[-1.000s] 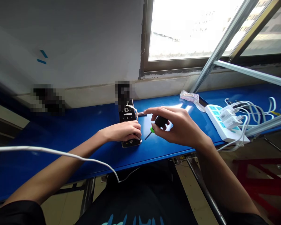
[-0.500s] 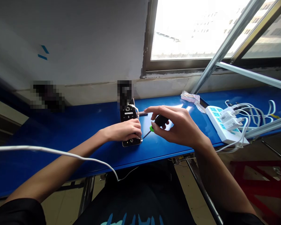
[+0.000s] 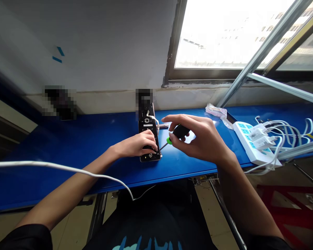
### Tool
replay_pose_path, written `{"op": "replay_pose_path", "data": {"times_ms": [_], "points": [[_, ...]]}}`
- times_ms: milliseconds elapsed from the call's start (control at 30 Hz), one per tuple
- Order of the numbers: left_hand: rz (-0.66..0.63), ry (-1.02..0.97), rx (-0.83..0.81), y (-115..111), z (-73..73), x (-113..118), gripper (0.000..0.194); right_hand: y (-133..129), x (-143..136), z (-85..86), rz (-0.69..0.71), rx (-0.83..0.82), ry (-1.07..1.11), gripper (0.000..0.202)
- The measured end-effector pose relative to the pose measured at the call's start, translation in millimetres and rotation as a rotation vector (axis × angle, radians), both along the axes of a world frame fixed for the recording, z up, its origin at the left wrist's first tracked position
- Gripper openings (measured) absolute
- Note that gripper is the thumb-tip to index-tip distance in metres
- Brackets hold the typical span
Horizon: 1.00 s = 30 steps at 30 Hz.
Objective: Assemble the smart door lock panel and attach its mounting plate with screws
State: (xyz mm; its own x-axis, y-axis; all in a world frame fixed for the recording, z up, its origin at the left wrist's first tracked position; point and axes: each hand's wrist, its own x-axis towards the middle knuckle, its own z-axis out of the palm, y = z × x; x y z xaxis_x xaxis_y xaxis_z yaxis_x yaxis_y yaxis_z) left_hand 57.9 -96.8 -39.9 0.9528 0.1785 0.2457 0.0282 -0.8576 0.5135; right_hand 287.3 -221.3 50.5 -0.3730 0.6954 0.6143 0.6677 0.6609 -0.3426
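A long black device, perhaps a lock panel (image 3: pixel 146 125), lies on the blue table with its end towards me. My left hand (image 3: pixel 142 144) rests across its near half, thumb and fingers pressed together at the right edge; whatever they pinch is too small or hidden to name. In my right hand (image 3: pixel 195 139) is a screwdriver (image 3: pixel 168 140) with a black and green handle. Its thin shaft slants down to the left, and the tip reaches the device's right edge beside my left fingertips. A white wire (image 3: pixel 156 122) loops from the device's face.
Behind the device's right side lies a dark reddish rod-like thing (image 3: pixel 163 126). A white power strip (image 3: pixel 250 146) with plugged chargers and tangled cables stands at the right. Near the wall is a crumpled plastic bag (image 3: pixel 216 110). A white cable (image 3: pixel 94 175) crosses in front of my left forearm.
The screwdriver tip has come from just beside the device onto its right edge, near my left fingers. My left fingers stay at that edge. The whole view has shifted slightly.
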Motion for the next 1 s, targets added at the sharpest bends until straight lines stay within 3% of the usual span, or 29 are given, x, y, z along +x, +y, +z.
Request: {"op": "replay_pose_path", "data": {"times_ms": [300, 500, 800, 1000], "points": [[0.014, -0.016, 0.023, 0, 0.2, 0, 0.013, -1, -3, -6.1, 0.032, -0.025, -0.046, 0.036], [0.023, 0.016, 0.054, 2, 7.7, 6, 0.017, -4, 3, 2.3, -0.015, 0.005, -0.032, 0.039], [-0.060, 0.108, 0.305, 2, 30.4, 59, 0.008, -7, 28, 8.3, -0.153, 0.110, -0.031, 0.036], [-0.023, 0.291, 0.408, 29, 30.7, 103, 0.012, -1, 50, -6.9, -0.239, 0.075, -0.058, 0.035]]}}
